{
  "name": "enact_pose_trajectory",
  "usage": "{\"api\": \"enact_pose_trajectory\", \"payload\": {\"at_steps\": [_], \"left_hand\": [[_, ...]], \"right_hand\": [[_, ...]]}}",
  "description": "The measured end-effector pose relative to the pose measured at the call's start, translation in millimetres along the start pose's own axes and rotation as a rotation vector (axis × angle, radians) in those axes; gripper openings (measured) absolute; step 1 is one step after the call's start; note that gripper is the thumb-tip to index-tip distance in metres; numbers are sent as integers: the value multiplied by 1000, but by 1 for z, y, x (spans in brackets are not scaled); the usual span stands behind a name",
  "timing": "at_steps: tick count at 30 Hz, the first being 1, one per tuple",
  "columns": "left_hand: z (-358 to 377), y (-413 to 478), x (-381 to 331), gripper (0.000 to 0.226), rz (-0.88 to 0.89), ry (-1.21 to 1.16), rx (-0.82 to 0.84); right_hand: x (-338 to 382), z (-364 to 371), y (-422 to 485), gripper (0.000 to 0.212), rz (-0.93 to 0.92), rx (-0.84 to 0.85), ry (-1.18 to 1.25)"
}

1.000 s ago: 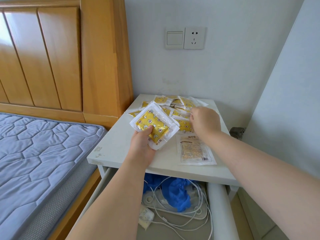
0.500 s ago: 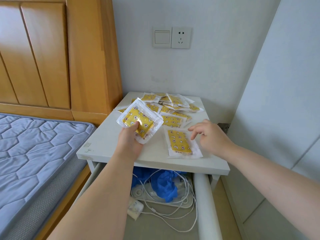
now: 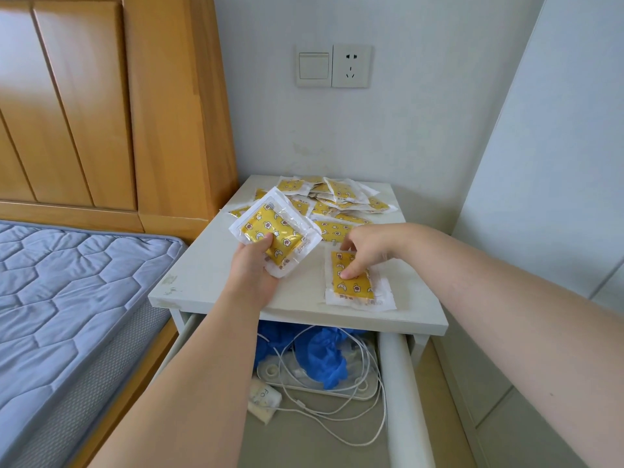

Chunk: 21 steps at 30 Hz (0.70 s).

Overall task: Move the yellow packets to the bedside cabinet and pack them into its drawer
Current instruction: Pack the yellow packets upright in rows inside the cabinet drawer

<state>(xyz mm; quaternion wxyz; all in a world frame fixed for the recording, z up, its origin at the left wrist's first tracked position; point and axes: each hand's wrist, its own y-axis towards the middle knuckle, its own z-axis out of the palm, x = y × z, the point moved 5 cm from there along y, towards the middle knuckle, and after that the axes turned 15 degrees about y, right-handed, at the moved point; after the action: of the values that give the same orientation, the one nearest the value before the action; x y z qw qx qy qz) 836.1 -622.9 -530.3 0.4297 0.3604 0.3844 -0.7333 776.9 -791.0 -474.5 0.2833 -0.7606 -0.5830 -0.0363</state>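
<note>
Blue quilted mattress (image 3: pixel 67 282) on the far left, wooden headboard (image 3: pixel 101 113) behind it. Then the left hand (image 3: pixel 251 271), curled tight round a small stack of yellow packets (image 3: pixel 273 234), lifted and tilted over the white bedside cabinet (image 3: pixel 202 275). Behind it, a loose pile of packets (image 3: pixel 337 201) sprawls across the back of the top. Right hand (image 3: pixel 368 251) is down, bent fingertips on a single packet (image 3: pixel 354 285) lying flat near the front edge; pressing or pinching, I can't tell. Below, the drawer (image 3: pixel 400 383) stands open, blue gloves (image 3: pixel 320 359) and white cables (image 3: pixel 337 410) inside.
</note>
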Motion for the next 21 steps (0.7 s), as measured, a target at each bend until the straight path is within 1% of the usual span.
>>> {"api": "enact_pose_trajectory", "payload": {"at_steps": [3,6,7,10,12,16,19,21], "left_hand": [[0,-1,0,33,-4,7,-7],[0,-2,0,36,4,18,-5],[0,-3,0,38,11,20,-1],[1,-6,1,39,12,40,-14],[1,-12,1,38,23,75,-20],[-3,-33,5,36,40,177,18],[-8,-55,8,36,45,269,66],[-15,-71,11,31,27,315,77]], "right_hand": [[4,-2,3,79,52,19,-36],[6,-3,3,82,64,0,-7],[7,-3,1,78,60,-12,9],[10,-2,-6,54,21,-68,61],[11,-1,-15,52,-7,-127,128],[4,5,-37,49,-57,-274,396],[-7,17,-55,67,-63,-353,662],[-14,27,-66,71,-57,-363,823]]}}
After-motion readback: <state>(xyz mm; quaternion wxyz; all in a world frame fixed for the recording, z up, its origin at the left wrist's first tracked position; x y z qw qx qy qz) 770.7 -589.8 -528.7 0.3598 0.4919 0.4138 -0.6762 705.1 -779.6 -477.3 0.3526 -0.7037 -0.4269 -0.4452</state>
